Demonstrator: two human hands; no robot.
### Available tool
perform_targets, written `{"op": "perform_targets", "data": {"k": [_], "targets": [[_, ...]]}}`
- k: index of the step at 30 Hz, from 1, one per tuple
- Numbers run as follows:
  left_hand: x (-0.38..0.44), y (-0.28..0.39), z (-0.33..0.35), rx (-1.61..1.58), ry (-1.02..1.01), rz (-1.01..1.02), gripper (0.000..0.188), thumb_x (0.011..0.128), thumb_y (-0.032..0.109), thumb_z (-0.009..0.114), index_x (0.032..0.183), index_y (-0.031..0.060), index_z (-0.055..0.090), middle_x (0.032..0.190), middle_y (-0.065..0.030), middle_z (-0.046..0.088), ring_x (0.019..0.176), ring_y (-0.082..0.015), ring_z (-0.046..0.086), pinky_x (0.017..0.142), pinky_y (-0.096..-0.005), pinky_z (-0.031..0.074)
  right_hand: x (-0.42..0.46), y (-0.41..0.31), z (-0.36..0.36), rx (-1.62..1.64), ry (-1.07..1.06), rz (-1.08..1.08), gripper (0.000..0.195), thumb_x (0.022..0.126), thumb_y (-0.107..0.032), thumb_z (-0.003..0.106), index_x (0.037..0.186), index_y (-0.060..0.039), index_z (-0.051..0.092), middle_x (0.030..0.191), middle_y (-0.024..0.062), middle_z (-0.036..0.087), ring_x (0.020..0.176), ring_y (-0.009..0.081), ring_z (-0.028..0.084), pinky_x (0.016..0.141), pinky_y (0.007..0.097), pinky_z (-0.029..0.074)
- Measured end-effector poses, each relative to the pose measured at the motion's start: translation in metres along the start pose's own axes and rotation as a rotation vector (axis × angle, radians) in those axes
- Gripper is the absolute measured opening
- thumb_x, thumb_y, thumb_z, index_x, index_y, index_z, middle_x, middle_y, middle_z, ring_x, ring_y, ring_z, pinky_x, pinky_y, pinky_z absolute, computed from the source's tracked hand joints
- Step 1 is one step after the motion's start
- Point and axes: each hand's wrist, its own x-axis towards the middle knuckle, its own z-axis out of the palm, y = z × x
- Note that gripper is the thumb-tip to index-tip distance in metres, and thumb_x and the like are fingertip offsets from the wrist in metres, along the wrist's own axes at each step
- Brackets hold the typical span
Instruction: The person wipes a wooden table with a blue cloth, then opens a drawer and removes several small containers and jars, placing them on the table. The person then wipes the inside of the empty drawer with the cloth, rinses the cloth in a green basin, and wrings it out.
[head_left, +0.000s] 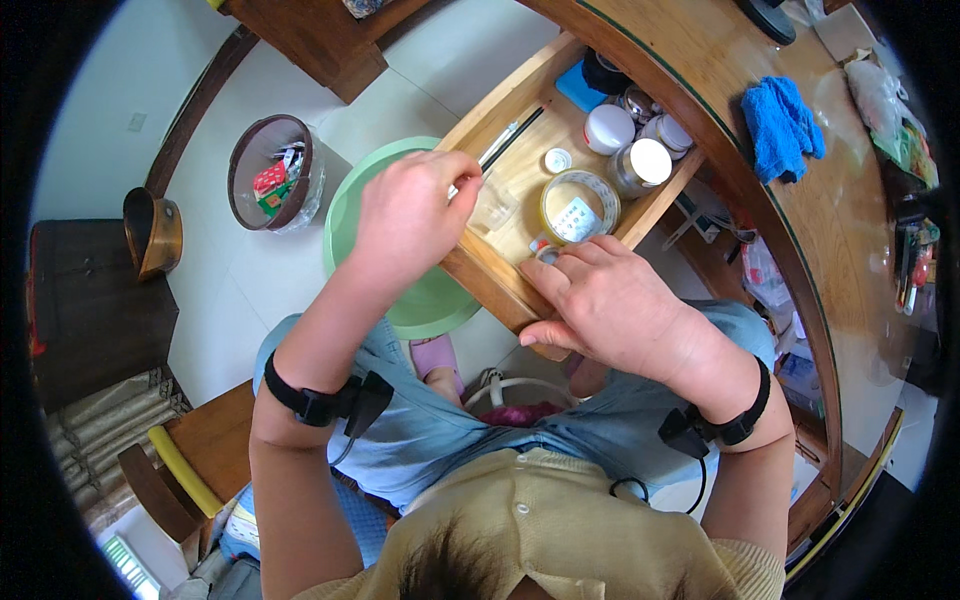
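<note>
A light wooden drawer is pulled out from the desk before me. My left hand is curled over its front left corner. A slim white pen runs into my left fingers, and a white bit of it shows between finger and thumb. Alongside lies a black pencil. My right hand grips the drawer front, thumb outside and fingers inside. By its fingertips are a small round item, partly covered, and a roll of tape with a printed packet in its ring.
At the drawer's back sit several lidded jars and a blue box. A green basin stands below the drawer, beside a waste bin. A blue cloth lies on the desktop at right.
</note>
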Motion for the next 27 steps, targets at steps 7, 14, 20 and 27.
{"op": "perform_targets", "data": {"k": [7, 14, 20, 27], "targets": [[0.017, 0.015, 0.012, 0.379, -0.251, -0.059, 0.020, 0.083, 0.021, 0.072, 0.099, 0.0081, 0.074, 0.091, -0.0142, 0.071, 0.088, -0.0334, 0.068, 0.077, -0.0441, 0.054, 0.005, -0.001, -0.007, -0.028, -0.037, 0.033, 0.044, 0.091, -0.043, 0.062, 0.113, -0.0049, 0.061, 0.089, 0.0094, 0.068, 0.093, 0.0275, 0.066, 0.088, 0.0382, 0.049], [0.011, 0.010, 0.009, -0.011, -0.068, 0.000, 0.018, 0.084, 0.009, 0.070, 0.101, 0.0056, 0.073, 0.087, -0.0132, 0.071, 0.078, -0.0255, 0.068, 0.071, -0.0372, 0.055, 0.010, 0.000, -0.003, -0.008, 0.015, -0.008, 0.038, 0.092, -0.043, 0.061, 0.100, -0.0059, 0.063, 0.085, 0.0090, 0.069, 0.087, 0.0260, 0.067, 0.081, 0.0361, 0.049], [0.002, 0.004, -0.029, -0.548, 0.115, -0.197, 0.014, 0.089, 0.000, 0.070, 0.103, 0.0005, 0.073, 0.083, 0.0027, 0.067, 0.067, 0.0002, 0.052, 0.060, -0.0167, 0.044, 0.021, -0.005, -0.011, -0.003, 0.020, -0.028, 0.036, 0.090, -0.040, 0.064, 0.101, -0.0055, 0.063, 0.086, 0.0093, 0.069, 0.088, 0.0275, 0.067, 0.082, 0.0373, 0.049], [-0.011, -0.096, -0.080, -0.532, 0.640, -0.434, 0.013, 0.089, 0.002, 0.069, 0.102, -0.0035, 0.069, 0.082, -0.0057, 0.069, 0.064, -0.0081, 0.063, 0.054, -0.0202, 0.047, 0.043, -0.015, -0.023, -0.006, 0.102, -0.071, 0.039, 0.085, -0.032, 0.071, 0.114, -0.0052, 0.064, 0.086, 0.0126, 0.067, 0.086, 0.0310, 0.066, 0.084, 0.0398, 0.050]]}}
